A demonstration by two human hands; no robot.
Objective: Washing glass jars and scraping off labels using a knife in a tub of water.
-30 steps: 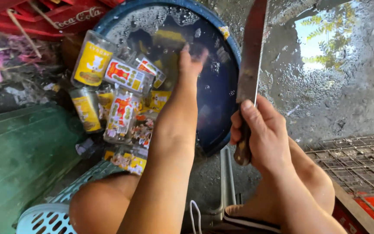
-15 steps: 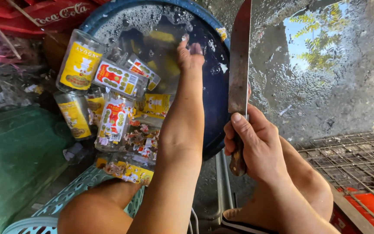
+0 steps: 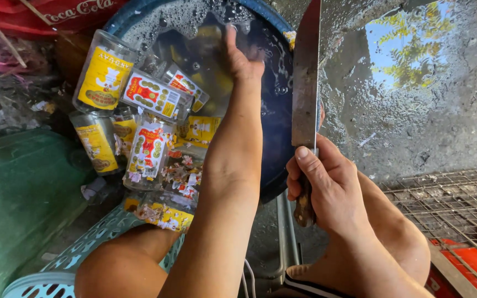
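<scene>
Knife (image 3: 306, 83) gripped upright in the right hand (image 3: 327, 185), fingers wrapped round its handle; left hand (image 3: 242, 55) reaches, fingers open, into the soapy blue tub (image 3: 282, 138) beside jars (image 3: 103, 77).

Left of the blue tub (image 3: 282, 165): glass jars heaped, with yellow labels (image 3: 105, 77) and red-and-white labels (image 3: 153, 95). Below, torn label scraps (image 3: 179, 175) scattered. Top left, red crate (image 3: 56, 14) bearing white lettering.
</scene>
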